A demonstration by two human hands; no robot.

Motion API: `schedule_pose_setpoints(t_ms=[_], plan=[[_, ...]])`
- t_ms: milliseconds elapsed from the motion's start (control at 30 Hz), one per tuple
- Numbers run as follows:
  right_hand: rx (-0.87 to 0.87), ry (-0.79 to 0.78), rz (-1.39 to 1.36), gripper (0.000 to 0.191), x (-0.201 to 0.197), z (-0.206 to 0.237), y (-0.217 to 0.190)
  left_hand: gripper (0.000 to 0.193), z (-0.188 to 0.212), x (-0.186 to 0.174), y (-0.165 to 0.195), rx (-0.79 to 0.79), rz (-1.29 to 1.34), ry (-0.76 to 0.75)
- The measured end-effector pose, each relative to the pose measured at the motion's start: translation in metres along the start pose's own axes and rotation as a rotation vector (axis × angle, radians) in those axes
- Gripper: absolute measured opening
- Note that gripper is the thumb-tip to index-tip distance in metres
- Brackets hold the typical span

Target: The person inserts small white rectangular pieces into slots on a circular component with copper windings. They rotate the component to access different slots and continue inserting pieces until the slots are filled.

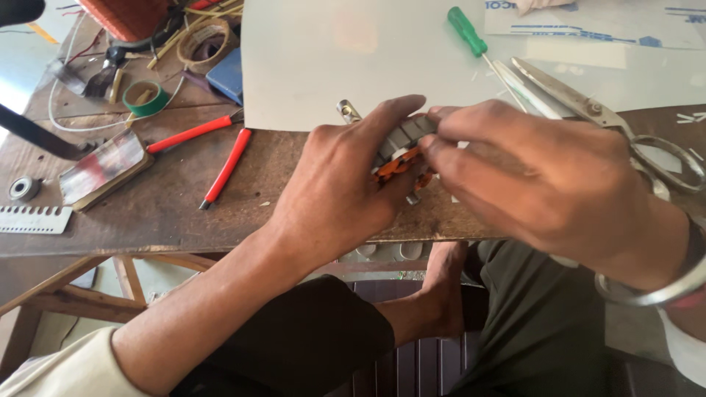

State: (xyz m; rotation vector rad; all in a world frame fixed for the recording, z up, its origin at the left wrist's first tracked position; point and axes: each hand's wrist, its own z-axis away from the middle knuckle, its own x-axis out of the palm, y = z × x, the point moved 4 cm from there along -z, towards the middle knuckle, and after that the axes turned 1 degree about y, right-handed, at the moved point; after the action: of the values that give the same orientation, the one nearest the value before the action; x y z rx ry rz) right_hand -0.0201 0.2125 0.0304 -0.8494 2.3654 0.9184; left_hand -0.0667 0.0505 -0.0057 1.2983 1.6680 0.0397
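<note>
My left hand (340, 184) and my right hand (537, 176) meet over a round motor stator (403, 151) with grey metal laminations and orange copper windings. It rests near the front edge of the wooden table (176, 213). Both hands grip it, the left from the left side, the right from above and the right. A short metal shaft (347, 110) pokes out behind the left hand. Most of the stator is hidden by my fingers.
A large white sheet (323, 59) lies behind the stator. On it are a green-handled screwdriver (468, 32) and big metal scissors (603, 117). Red-handled pliers (213, 147), a green tape roll (145, 97), a bearing (23, 188) and wires sit at the left.
</note>
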Motion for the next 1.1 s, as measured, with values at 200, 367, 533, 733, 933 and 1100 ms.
schedule_pose_setpoints(t_ms=[200, 367, 533, 733, 933, 1100], plan=[[0.041, 0.012, -0.161, 0.013, -0.003, 0.004, 0.002, 0.056, 0.001, 0.000, 0.003, 0.042, 0.003, 0.026], [0.045, 0.001, -0.169, 0.016, -0.008, 0.006, 0.002, 0.057, 0.000, 0.001, 0.003, 0.018, 0.007, -0.008], [0.042, 0.001, -0.181, 0.015, -0.008, 0.007, 0.002, 0.057, 0.001, 0.001, 0.004, 0.032, 0.009, -0.003], [0.057, 0.002, -0.188, 0.015, -0.005, 0.002, 0.001, 0.054, 0.001, 0.001, 0.004, 0.012, 0.017, -0.009], [0.191, 0.008, -0.230, 0.013, -0.007, 0.007, -0.001, 0.049, 0.004, -0.001, 0.007, 0.047, -0.008, 0.009], [0.162, 0.012, -0.208, 0.013, -0.009, 0.011, -0.001, 0.047, 0.007, 0.000, 0.009, 0.081, -0.025, 0.046]])
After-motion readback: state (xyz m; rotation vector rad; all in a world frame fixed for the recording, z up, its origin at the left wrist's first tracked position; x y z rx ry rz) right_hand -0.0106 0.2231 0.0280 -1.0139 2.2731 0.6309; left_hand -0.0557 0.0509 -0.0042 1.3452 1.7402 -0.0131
